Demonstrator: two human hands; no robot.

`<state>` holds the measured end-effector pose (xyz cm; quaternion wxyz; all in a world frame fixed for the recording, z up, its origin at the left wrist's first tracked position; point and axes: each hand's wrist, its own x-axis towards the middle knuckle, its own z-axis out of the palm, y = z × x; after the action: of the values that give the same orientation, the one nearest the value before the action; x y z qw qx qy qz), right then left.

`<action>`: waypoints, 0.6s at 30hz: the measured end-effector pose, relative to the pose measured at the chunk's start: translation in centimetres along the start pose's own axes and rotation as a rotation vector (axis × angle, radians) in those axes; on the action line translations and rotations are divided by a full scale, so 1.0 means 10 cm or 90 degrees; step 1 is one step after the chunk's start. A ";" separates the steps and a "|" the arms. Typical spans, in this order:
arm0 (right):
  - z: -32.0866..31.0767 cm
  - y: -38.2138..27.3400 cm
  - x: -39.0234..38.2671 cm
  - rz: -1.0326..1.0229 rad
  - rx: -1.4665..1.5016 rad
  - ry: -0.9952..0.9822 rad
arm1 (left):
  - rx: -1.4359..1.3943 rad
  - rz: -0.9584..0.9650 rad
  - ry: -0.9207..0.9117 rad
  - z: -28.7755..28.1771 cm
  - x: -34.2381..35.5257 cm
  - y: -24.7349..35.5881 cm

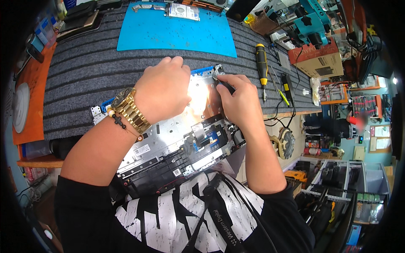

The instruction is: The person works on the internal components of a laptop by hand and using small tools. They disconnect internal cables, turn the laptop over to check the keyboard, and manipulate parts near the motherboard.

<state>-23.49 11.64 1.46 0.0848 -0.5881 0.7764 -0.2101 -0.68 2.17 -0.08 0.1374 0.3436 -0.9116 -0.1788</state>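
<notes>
An open laptop chassis (158, 138), with silver metal plate, black parts and a blue edge, lies tilted before me at the bench edge. My left hand (164, 86), with a gold watch and beaded bracelet on the wrist, has its fingers curled over the upper middle of the plate; what they hold, if anything, is hidden. My right hand (239, 99) pinches a slim dark tool (227, 84) at the chassis's upper right corner, its tip by the metal there.
A blue mat (177, 36) with a hard drive (181, 12) sits at the back. A screwdriver (260, 63) and green pen-like tool (282, 95) lie right of my hands. A cardboard box (320, 61) stands farther right; a person (331, 126) is in the room beyond.
</notes>
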 end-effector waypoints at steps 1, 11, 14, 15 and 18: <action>0.01 -0.02 -0.02 0.023 0.008 -0.009 | 0.001 0.000 -0.001 0.01 0.00 0.00; 0.03 -0.04 -0.02 -0.011 -0.019 0.003 | -0.004 0.012 0.016 0.03 -0.01 -0.01; -0.01 -0.03 0.01 -0.038 -0.012 -0.010 | 0.001 0.002 0.006 0.02 -0.01 -0.01; -0.02 -0.01 0.00 -0.034 -0.007 -0.015 | -0.005 -0.004 0.004 0.02 0.00 0.00; -0.04 0.01 -0.02 -0.039 0.016 -0.022 | -0.005 -0.018 -0.008 0.00 0.01 0.00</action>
<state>-23.67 11.99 1.78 0.0986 -0.6141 0.7537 -0.2122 -0.77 2.10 -0.07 0.1306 0.3548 -0.9068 -0.1866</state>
